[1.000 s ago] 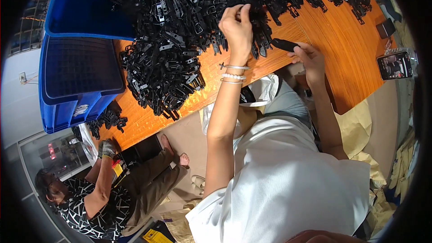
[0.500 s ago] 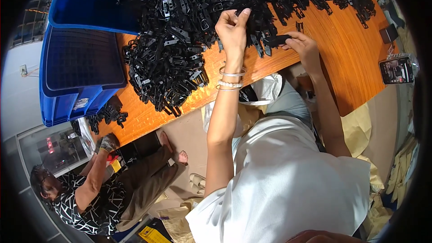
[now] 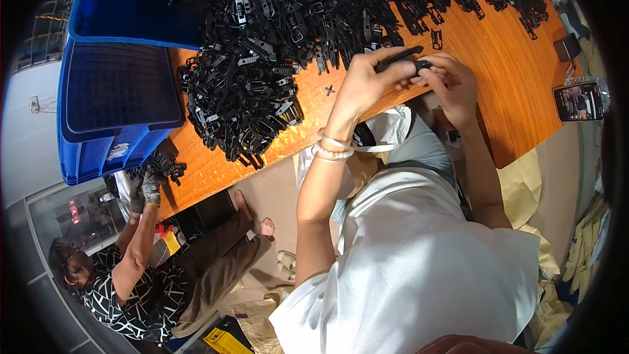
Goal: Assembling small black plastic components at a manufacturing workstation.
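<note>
My left hand, with bracelets at the wrist, is closed on a long narrow black plastic part that sticks out past the fingers. Close against it, my right hand pinches a small black plastic part. The two hands meet just above the near edge of the wooden table. Whether the two parts are joined cannot be made out, as fingers cover them. Beyond my hands spreads a large heap of black plastic parts. A small cross-shaped black piece lies alone left of my left hand.
Two blue bins stand at the left. A phone and a small black box are at the right edge. At the lower left a co-worker in gloves handles black parts by the table's end. A white bag hangs at my lap.
My left hand has come back from the heap toward the right hand and now holds a long black part. The cross-shaped piece now shows on the table. The co-worker's hands have shifted.
</note>
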`<action>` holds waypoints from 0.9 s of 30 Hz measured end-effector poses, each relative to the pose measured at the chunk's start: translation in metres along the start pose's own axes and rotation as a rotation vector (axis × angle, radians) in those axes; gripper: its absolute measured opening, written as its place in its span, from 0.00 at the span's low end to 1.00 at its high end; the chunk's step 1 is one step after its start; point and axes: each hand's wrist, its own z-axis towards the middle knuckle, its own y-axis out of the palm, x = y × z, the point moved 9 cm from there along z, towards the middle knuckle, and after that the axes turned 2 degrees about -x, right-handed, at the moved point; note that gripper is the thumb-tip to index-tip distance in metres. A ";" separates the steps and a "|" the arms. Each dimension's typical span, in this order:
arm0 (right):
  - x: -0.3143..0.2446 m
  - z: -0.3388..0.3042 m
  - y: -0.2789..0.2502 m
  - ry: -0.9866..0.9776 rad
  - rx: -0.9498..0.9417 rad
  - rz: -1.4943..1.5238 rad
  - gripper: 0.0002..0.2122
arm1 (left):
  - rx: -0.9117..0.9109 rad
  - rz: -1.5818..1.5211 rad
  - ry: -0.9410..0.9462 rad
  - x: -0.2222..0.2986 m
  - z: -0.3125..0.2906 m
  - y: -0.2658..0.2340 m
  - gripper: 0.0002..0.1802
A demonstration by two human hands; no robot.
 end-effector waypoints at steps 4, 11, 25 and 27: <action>0.001 -0.006 0.002 0.043 0.037 -0.079 0.07 | -0.040 0.284 0.086 0.014 -0.019 0.004 0.21; 0.004 -0.017 0.004 0.018 0.110 0.047 0.08 | 0.111 0.190 0.203 0.008 -0.037 0.000 0.19; 0.003 -0.017 0.033 0.105 -0.215 -0.152 0.13 | 0.018 0.118 0.137 -0.015 -0.068 -0.008 0.16; 0.013 -0.019 0.042 0.234 -0.219 0.034 0.11 | -0.015 -0.074 0.037 -0.019 -0.075 -0.008 0.17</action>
